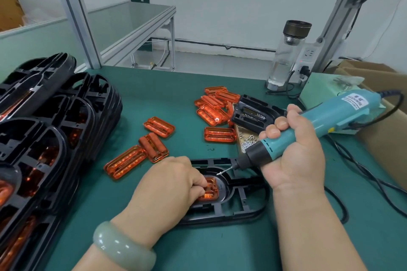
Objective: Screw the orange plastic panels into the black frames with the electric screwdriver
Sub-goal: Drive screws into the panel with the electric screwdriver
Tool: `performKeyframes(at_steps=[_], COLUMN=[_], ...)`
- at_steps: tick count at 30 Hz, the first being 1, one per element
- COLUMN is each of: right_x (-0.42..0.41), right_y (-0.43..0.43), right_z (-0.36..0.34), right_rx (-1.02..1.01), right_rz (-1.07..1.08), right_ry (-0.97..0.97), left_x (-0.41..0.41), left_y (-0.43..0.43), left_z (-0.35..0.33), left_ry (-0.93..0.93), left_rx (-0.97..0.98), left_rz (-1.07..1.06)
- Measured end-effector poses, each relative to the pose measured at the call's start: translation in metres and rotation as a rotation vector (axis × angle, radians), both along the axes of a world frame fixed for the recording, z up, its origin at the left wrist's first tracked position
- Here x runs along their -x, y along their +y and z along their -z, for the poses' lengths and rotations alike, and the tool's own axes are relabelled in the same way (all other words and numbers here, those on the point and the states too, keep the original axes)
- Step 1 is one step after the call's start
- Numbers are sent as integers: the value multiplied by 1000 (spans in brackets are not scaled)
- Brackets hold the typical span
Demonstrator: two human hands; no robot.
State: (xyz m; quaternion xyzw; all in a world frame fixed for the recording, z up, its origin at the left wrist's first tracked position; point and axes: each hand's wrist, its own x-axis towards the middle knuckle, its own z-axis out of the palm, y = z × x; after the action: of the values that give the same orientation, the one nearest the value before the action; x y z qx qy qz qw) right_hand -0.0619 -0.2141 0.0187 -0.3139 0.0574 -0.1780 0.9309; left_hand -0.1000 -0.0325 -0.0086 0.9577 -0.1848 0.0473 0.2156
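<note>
A black frame (244, 209) lies flat on the green mat in front of me. An orange panel (211, 190) sits in its recess. My left hand (169, 185) rests on the frame with curled fingers pressing the panel's left part, which they hide. My right hand (293, 152) grips the teal electric screwdriver (326, 121), tilted down to the left. Its bit carries a screw (221, 172) just above the frame's rim, right of the panel.
Stacked black frames (50, 130) with orange panels fill the left side. Loose orange panels (158, 138) and a pile (214, 105) lie mid-table. A tray of screws (247, 141) sits under a black part (253, 114). A glass bottle (286, 55) and cardboard box (383, 130) stand right.
</note>
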Motion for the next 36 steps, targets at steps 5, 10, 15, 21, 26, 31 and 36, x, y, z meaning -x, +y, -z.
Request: performKeyframes(at_steps=[5, 10, 15, 21, 26, 31, 36], right_x=[0, 1, 2, 3, 6, 7, 8], right_y=[6, 7, 7, 11, 13, 14, 16], right_z=[2, 4, 4, 2, 0, -1, -3], right_rx=[93, 153, 203, 286, 334, 348, 375], right_rz=[-13, -8, 2, 21, 19, 10, 9], right_ry=[-3, -24, -43, -63, -79, -101, -112], left_x=[0, 0, 0, 1, 1, 1, 0], left_y=[1, 1, 1, 1, 1, 1, 1], left_z=[2, 3, 4, 4, 4, 5, 5], left_ry=[16, 36, 50, 61, 62, 57, 45], left_rx=[43, 73, 85, 80, 89, 106, 102], left_rz=[2, -18, -37, -46, -47, -49, -41])
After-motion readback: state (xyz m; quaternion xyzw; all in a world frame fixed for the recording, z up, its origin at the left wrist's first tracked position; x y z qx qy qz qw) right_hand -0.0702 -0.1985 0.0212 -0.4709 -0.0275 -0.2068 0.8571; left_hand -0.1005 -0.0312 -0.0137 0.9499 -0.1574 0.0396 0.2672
